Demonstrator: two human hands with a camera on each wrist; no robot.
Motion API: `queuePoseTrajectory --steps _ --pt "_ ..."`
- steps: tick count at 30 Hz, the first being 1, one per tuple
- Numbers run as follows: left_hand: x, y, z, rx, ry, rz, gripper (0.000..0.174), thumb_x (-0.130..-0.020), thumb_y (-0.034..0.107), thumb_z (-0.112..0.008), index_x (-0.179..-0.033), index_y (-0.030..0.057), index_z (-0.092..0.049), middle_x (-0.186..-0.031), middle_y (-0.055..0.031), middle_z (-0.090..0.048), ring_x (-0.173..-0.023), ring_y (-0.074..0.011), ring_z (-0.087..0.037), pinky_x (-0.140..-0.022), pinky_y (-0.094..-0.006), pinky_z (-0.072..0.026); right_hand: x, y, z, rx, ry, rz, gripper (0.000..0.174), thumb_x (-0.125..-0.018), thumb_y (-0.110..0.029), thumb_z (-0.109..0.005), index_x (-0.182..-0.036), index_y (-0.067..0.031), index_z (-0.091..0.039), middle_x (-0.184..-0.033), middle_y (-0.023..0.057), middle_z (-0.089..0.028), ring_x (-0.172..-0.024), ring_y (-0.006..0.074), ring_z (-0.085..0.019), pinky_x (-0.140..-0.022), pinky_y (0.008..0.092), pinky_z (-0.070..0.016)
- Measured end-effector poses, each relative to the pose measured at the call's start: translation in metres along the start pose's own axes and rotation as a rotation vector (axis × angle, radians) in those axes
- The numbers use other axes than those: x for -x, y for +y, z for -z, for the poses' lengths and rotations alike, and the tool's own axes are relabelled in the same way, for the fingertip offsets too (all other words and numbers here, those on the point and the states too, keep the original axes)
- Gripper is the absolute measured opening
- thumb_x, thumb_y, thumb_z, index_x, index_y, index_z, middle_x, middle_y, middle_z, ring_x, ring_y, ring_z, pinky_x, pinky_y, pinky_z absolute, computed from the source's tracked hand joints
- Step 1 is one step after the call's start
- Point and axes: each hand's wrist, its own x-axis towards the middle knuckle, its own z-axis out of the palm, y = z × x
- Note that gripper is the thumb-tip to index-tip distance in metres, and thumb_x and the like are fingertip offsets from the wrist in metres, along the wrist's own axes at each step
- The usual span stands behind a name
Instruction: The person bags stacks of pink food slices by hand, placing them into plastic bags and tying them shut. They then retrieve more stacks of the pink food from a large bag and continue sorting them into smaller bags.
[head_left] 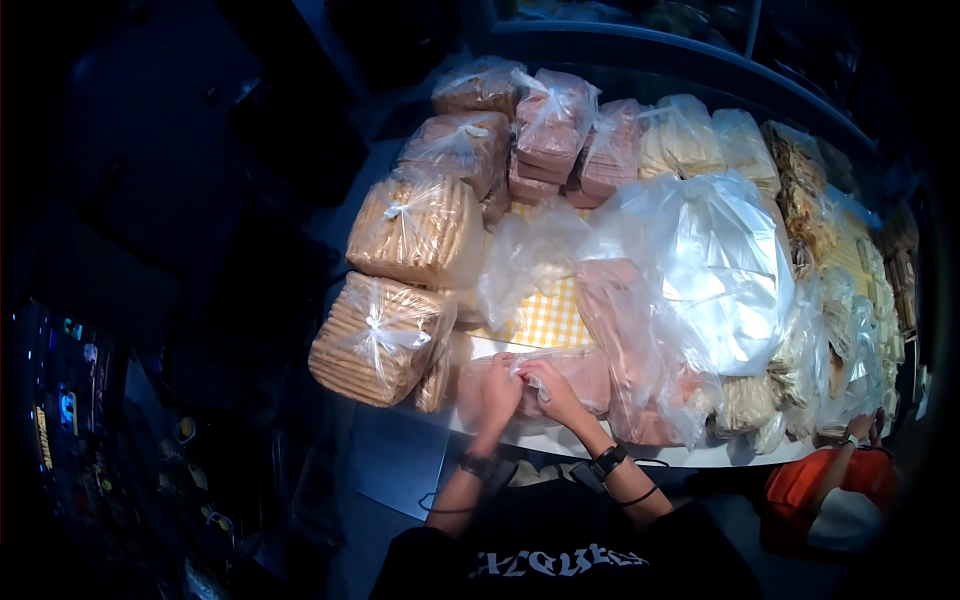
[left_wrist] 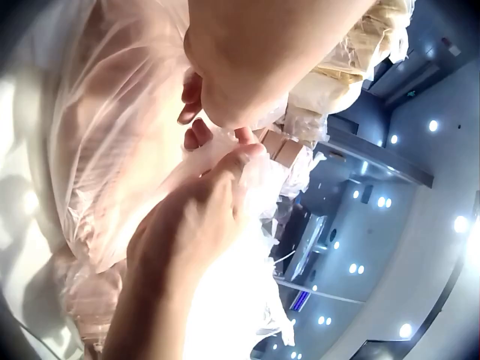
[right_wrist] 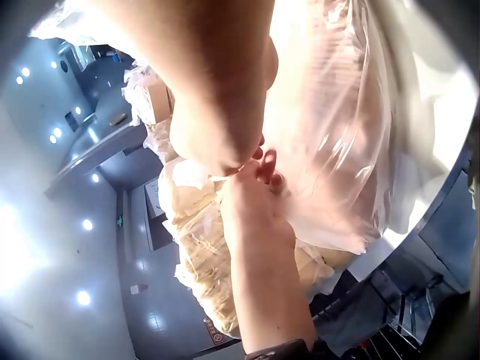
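Note:
A clear plastic bag (head_left: 588, 372) filled with pink, thin stacked pieces lies on its side at the table's near edge. Both hands meet over its top, with fingertips close together at the gathered plastic. My left hand (head_left: 500, 393) pinches the gathered film from the left. From the right, my right hand (head_left: 560, 396) pinches the same film, fingers bent. The wrist views show the pink bag (right_wrist: 330, 142) close beside the hands, its film stretched over the layered contents. Overlapping hands hide part of the bag's neck.
Tied bags of brown stacked pieces (head_left: 415, 225) line the left side, more pink bags (head_left: 553, 120) the back. A yellow checked cloth (head_left: 545, 312) lies mid-table. White plastic sheeting (head_left: 725, 265) and another pink bag (head_left: 620, 320) are at right. Another person in orange (head_left: 800, 490) stands far right.

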Motion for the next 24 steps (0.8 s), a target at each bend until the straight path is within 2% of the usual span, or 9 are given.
queuePoseTrajectory --steps 2,5,8,11,14,17,20,23,24 --pt "-0.002 -0.02 -0.018 0.313 0.023 0.05 0.027 -0.084 0.007 -0.065 -0.11 0.0023 -0.06 -0.081 -0.0161 -0.069 -0.078 -0.0281 -0.069 -0.074 -0.0346 -0.0528 0.003 0.005 -0.003 -0.07 0.062 -0.028 0.03 -0.082 0.007 -0.054 -0.11 -0.0009 -0.064 -0.108 0.0149 -0.062 -0.106 0.0313 -0.06 -0.093 0.0349 -0.0469" --pt "0.004 -0.006 -0.002 0.391 0.002 0.193 0.027 -0.087 0.004 -0.063 -0.113 0.0021 -0.059 -0.087 -0.0124 -0.07 -0.084 -0.0235 -0.068 -0.076 -0.0324 -0.0528 0.005 0.015 -0.006 -0.061 0.133 -0.06 0.019 -0.088 0.0 -0.054 -0.104 0.0001 -0.066 -0.101 0.015 -0.065 -0.098 0.0297 -0.063 -0.088 0.0343 -0.0484" --pt "0.008 -0.028 -0.008 0.876 -0.181 0.301 0.033 -0.087 0.002 -0.063 -0.12 0.0017 -0.057 -0.096 -0.0084 -0.069 -0.093 -0.018 -0.065 -0.079 -0.0289 -0.052 0.005 0.009 -0.006 -0.005 0.199 -0.073 0.016 -0.092 -0.005 -0.055 -0.099 0.0007 -0.068 -0.097 0.0138 -0.066 -0.092 0.0263 -0.064 -0.083 0.0334 -0.0489" --pt "0.012 -0.008 0.037 1.324 -0.406 0.508 0.042 -0.087 0.0 -0.064 -0.128 0.0005 -0.054 -0.103 -0.006 -0.068 -0.099 -0.0139 -0.062 -0.082 -0.0263 -0.0509 0.01 0.035 -0.013 0.035 0.315 -0.194 0.016 -0.09 -0.006 -0.059 -0.099 0.0001 -0.071 -0.093 0.0129 -0.067 -0.088 0.0238 -0.064 -0.079 0.0322 -0.0491" --pt "0.004 -0.039 0.031 1.031 -0.514 0.306 0.046 -0.09 0.006 -0.066 -0.133 0.0 -0.051 -0.101 -0.0049 -0.068 -0.094 -0.0098 -0.061 -0.081 -0.0248 -0.0504 0.011 0.038 -0.011 -0.008 0.291 -0.235 0.016 -0.09 -0.008 -0.062 -0.098 0.0001 -0.073 -0.09 0.0113 -0.069 -0.084 0.0193 -0.065 -0.076 0.0308 -0.0493" --pt "0.006 -0.043 0.02 0.778 -0.52 0.211 0.045 -0.092 0.014 -0.067 -0.132 -0.0009 -0.052 -0.102 -0.0047 -0.067 -0.089 -0.0081 -0.061 -0.077 -0.0233 -0.049 0.006 0.05 -0.018 -0.163 0.295 -0.408 0.016 -0.092 -0.011 -0.063 -0.098 0.0002 -0.073 -0.091 0.0096 -0.072 -0.083 0.0154 -0.065 -0.075 0.0298 -0.0496" --pt "0.01 -0.036 0.028 0.648 -0.56 0.098 0.034 -0.094 0.019 -0.067 -0.121 -0.0013 -0.062 -0.096 -0.0044 -0.068 -0.082 -0.0074 -0.06 -0.072 -0.0224 -0.0472 -0.004 0.03 -0.012 -0.15 0.316 -0.319 0.018 -0.091 -0.015 -0.064 -0.095 0.0 -0.072 -0.084 0.0125 -0.067 -0.08 0.0224 -0.064 -0.073 0.0328 -0.048" --pt "0.017 -0.059 0.008 0.664 -0.368 0.151 0.024 -0.094 0.02 -0.067 -0.106 -0.0005 -0.069 -0.088 -0.0034 -0.068 -0.079 -0.0069 -0.059 -0.071 -0.0227 -0.0464 -0.004 0.029 -0.007 -0.157 0.259 -0.313 0.02 -0.093 -0.016 -0.064 -0.103 -0.0004 -0.073 -0.092 0.0097 -0.073 -0.085 0.0149 -0.066 -0.077 0.0288 -0.0501" --pt "0.015 -0.06 0.01 0.623 -0.284 0.215 0.023 -0.094 0.021 -0.066 -0.103 -0.0004 -0.07 -0.085 -0.0032 -0.068 -0.078 -0.0078 -0.059 -0.071 -0.0235 -0.0467 -0.007 0.026 -0.004 -0.045 0.254 -0.177 0.021 -0.093 -0.017 -0.064 -0.104 -0.0006 -0.072 -0.092 0.0101 -0.073 -0.085 0.0151 -0.066 -0.077 0.0291 -0.0501"
